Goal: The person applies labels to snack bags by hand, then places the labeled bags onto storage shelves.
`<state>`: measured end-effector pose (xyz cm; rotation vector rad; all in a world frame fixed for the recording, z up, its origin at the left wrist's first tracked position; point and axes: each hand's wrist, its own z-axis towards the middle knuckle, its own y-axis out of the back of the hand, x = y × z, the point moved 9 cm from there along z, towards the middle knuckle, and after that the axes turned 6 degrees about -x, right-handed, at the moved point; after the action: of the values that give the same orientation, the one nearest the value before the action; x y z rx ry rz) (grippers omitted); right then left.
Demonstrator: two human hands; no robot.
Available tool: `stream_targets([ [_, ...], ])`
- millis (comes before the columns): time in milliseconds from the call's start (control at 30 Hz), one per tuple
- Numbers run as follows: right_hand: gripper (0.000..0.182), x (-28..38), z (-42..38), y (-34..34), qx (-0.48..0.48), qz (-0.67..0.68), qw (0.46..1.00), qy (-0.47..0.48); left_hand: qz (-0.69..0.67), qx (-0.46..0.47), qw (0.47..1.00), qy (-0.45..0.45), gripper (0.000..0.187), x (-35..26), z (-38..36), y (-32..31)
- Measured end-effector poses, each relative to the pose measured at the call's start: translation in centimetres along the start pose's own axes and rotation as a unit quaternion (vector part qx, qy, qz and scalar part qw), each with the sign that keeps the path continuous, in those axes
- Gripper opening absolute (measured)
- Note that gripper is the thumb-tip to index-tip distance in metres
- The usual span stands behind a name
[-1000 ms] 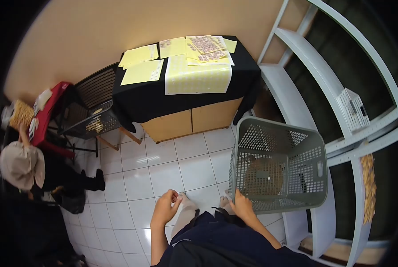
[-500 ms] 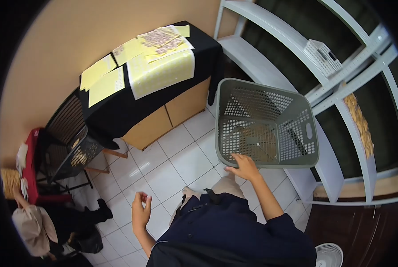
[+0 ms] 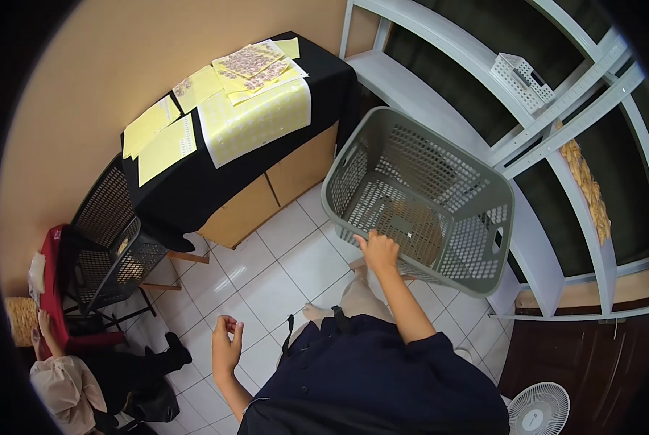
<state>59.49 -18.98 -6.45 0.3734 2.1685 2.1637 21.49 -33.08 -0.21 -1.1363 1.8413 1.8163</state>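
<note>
A large grey-green perforated plastic laundry basket (image 3: 477,170) stands tilted in front of the shelves, its open top facing me. Over the basket's near rim, my right hand (image 3: 380,252) is hooked, gripping it with the fingers on the inner side. Inside, the basket shows its slotted floor, with a brownish round shape visible through it. My left hand (image 3: 226,346) hangs in the air over the tiled floor, fingers loosely curled and thumb apart, with nothing seen in it.
Yellow printed sheets (image 3: 255,119) lie on a black-clothed cabinet (image 3: 295,170). White metal shelves (image 3: 411,94) hold a small white basket (image 3: 522,81) and a woven item (image 3: 584,190). A black perforated crate (image 3: 107,264), a seated person (image 3: 71,384) and a fan (image 3: 538,413) are nearby.
The laundry basket has turned and tilted, its near right corner swinging lower, with my right hand still on the rim. My left hand has barely moved. The fan shows more fully.
</note>
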Motion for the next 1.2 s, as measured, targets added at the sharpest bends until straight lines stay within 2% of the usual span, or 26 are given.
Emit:
stream_targets([
  [67,0.053,0.4,1.5,-0.8,-0.026,0.008,0.998,-0.059,-0.007,-0.004,1.000,-0.010,0.018,-0.1,-0.2,0.3],
  [167,0.048,1.2,4.2,-0.7,-0.050,0.020,0.995,-0.085,-0.011,-0.013,1.000,0.015,0.018,1.4,-1.0,0.8],
  [400,0.042,1.5,7.4,-1.2,-0.054,0.105,0.992,-0.033,-0.019,-0.041,0.996,0.080,0.018,6.0,-3.3,2.0],
  [467,0.044,1.0,7.3,-1.2,-0.043,0.111,0.991,-0.069,-0.020,-0.049,0.995,0.084,0.018,6.3,-3.3,2.4],
  [667,0.045,1.3,7.2,-0.9,-0.063,0.106,0.990,-0.069,-0.043,-0.060,0.994,0.079,0.019,6.0,-2.0,2.8],
  [733,0.048,0.8,7.4,-1.3,-0.062,0.114,0.987,-0.094,-0.066,-0.098,0.989,0.089,0.019,6.5,-0.7,3.9],
  [800,0.051,1.1,7.0,-0.5,-0.077,0.104,0.987,-0.097,-0.055,-0.083,0.991,0.095,0.020,6.4,-0.2,3.9],
  [833,0.051,1.5,6.6,0.3,-0.094,0.086,0.987,-0.102,-0.057,-0.100,0.988,0.105,0.020,6.9,0.2,4.6],
  [867,0.041,2.0,6.3,1.0,-0.103,0.077,0.987,-0.097,-0.065,-0.094,0.987,0.114,0.020,7.5,0.7,4.8],
  [900,0.047,2.0,6.3,1.1,-0.155,0.079,0.982,-0.072,-0.072,-0.087,0.986,0.123,0.021,8.2,1.2,5.2],
  [967,0.044,3.7,6.1,3.0,-0.216,0.004,0.976,-0.022,-0.060,-0.119,0.982,0.137,0.022,10.1,2.1,6.6],
  [1000,0.044,5.1,5.5,4.4,-0.340,-0.031,0.939,0.039,-0.056,-0.118,0.979,0.154,0.023,11.0,2.6,7.1],
  [1100,0.039,11.2,8.6,5.3,-0.356,-0.018,0.931,0.081,-0.054,-0.144,0.969,0.192,0.024,13.7,5.2,9.8],
  [1200,0.029,23.9,11.0,7.0,-0.365,0.075,0.897,0.238,-0.064,-0.159,0.964,0.203,0.021,15.1,9.0,12.8],
])
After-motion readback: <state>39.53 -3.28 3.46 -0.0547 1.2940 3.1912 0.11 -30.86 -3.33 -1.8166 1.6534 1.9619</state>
